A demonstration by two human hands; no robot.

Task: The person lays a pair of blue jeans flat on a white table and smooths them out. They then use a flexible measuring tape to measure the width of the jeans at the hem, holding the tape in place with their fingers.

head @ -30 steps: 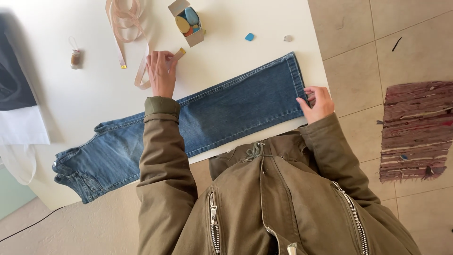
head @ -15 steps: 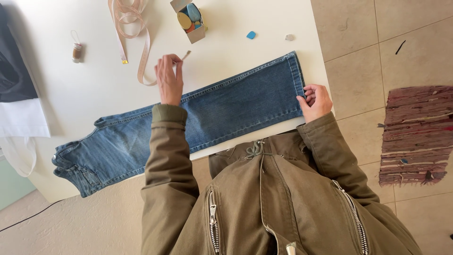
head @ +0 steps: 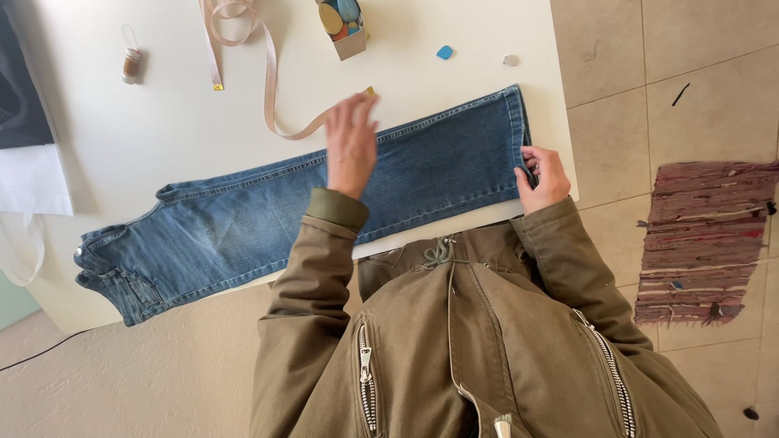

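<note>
A pair of blue jeans (head: 243,223) lies flat along the white table (head: 162,130), waist at the left and leg hem at the right. My right hand (head: 542,180) pinches the hem at the table's right edge. My left hand (head: 351,144) is over the upper edge of the leg, blurred, with its fingers on the end of a pale pink tape measure (head: 272,97). The tape's gold tip shows just past the fingertips. The rest of the tape loops back to the table's far side.
A small cardboard box of coloured chalk discs (head: 347,24) stands at the far edge. Near it lie a blue chalk piece (head: 444,53) and a small grey piece (head: 510,59). A thread spool (head: 130,65) and dark and white cloth (head: 32,122) are at the left. A striped rug (head: 702,243) lies on the tiled floor.
My left hand has moved to the right along the jeans' upper edge, drawing the tape's end with it. My right hand has stayed on the hem.
</note>
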